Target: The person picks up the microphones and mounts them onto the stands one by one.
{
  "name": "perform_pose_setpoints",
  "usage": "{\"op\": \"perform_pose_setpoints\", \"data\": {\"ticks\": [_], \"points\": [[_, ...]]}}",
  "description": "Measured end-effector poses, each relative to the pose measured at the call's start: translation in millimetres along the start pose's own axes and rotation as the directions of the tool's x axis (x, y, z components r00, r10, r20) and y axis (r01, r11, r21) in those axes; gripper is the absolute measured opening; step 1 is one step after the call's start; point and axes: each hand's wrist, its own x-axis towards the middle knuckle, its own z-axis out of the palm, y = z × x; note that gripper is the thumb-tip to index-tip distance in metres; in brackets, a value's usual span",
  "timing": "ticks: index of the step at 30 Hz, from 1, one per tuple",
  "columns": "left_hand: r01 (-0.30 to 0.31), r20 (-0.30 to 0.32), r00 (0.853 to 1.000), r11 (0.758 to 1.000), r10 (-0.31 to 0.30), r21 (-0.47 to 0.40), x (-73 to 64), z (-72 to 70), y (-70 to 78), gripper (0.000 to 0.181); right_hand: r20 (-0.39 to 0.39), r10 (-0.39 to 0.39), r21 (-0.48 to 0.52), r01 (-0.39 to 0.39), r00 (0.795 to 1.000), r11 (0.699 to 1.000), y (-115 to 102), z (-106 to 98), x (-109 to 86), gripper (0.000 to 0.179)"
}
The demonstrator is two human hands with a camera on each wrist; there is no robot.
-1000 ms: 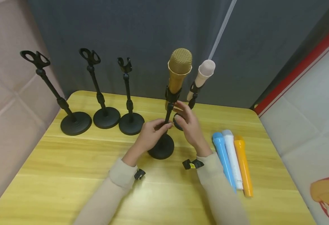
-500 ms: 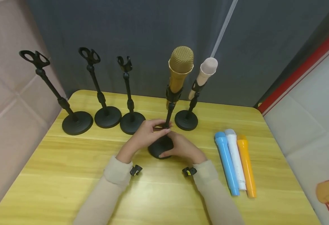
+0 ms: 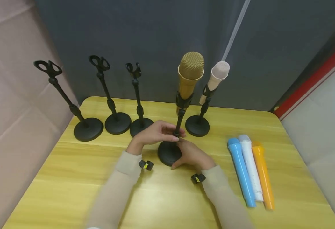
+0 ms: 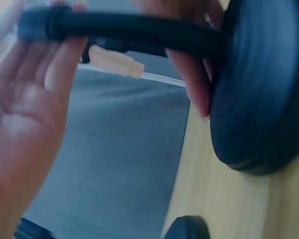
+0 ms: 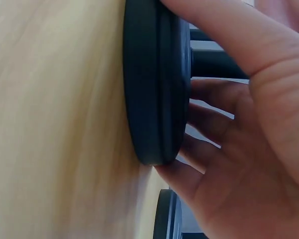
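Observation:
A gold microphone [image 3: 188, 84] sits tilted in the clip of a black microphone stand [image 3: 168, 154] at mid-table. My left hand [image 3: 153, 133] holds the stand's pole low down, thumb in front and fingers behind. In the left wrist view the pole [image 4: 139, 32] runs across those fingers. Lower down, my right hand [image 3: 196, 155] grips the round base, its thumb at the front edge. The right wrist view shows the base [image 5: 154, 89] between thumb and fingers, close over the wood. Behind it, a pale microphone [image 3: 214, 79] stands in another stand [image 3: 197, 126].
Three black stands with bare clips line the back left: an outer one [image 3: 88, 129], a middle one [image 3: 117, 123] and an inner one [image 3: 138, 125]. Blue [image 3: 243, 175], white [image 3: 252, 171] and orange [image 3: 264, 178] microphones lie side by side at right. A dark curtain [image 3: 144, 38] hangs behind the table.
My right hand has come down from behind the upper pole to the stand's base. My left hand stays at the pole. The head view has shifted slightly, moving everything rightward in it.

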Motion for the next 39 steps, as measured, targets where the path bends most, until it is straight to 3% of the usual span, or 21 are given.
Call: {"op": "perform_pose_setpoints", "data": {"ticks": [3, 7, 15, 19, 24, 28, 30, 33, 36, 39], "points": [[-0.019, 0.166, 0.985, 0.993, 0.038, -0.114, 17.0, -5.7, -14.3, 0.043, -0.017, 0.018, -0.052, -0.019, 1.0, 0.998, 5.5, 0.1, -10.8, 0.11], [-0.002, 0.335, 0.939, 0.975, 0.078, -0.222, 38.2, -14.9, -28.1, 0.049, -0.031, 0.0, -0.049, -0.001, 1.0, 0.999, 7.6, 1.9, -15.7, 0.104], [-0.019, 0.492, 0.853, 0.953, 0.173, -0.303, 65.1, -26.2, -28.8, 0.029, -0.059, -0.019, -0.042, 0.017, 0.998, 0.999, 5.9, 0.1, -5.1, 0.097], [-0.023, 0.52, 0.835, 0.956, 0.178, -0.291, 68.3, -29.4, -32.0, 0.025, -0.035, -0.014, -0.032, 0.013, 0.999, 0.999, 4.7, -1.2, -1.8, 0.101], [-0.037, 0.495, 0.845, 0.945, 0.204, -0.325, 66.8, -27.5, -39.3, 0.02, -0.022, -0.021, -0.027, 0.02, 1.0, 0.999, 5.5, -0.5, -1.2, 0.108], [-0.049, 0.458, 0.864, 0.941, 0.208, -0.334, 61.2, -26.9, -38.4, 0.019, -0.024, -0.026, -0.036, 0.025, 0.999, 0.999, 5.5, 0.0, 0.0, 0.109], [-0.052, 0.43, 0.882, 0.948, 0.191, -0.313, 57.1, -27.0, -35.3, 0.02, -0.024, -0.024, -0.045, 0.023, 0.999, 0.999, 5.0, 0.0, 0.6, 0.109], [-0.033, 0.364, 0.923, 0.966, 0.128, -0.255, 49.6, -25.5, -29.5, 0.019, -0.017, -0.014, -0.06, 0.013, 1.0, 0.998, 4.7, 0.0, 0.5, 0.108], [0.007, 0.251, 0.967, 0.986, 0.035, -0.165, 39.5, -21.5, -21.8, 0.014, -0.01, -0.005, -0.067, 0.004, 1.0, 0.998, 4.1, -0.4, -0.1, 0.109], [0.058, 0.115, 0.992, 0.995, -0.048, -0.084, 28.7, -14.2, -15.7, 0.016, -0.009, -0.002, -0.06, 0.002, 1.0, 0.998, 4.1, -0.3, -0.9, 0.11]]}}
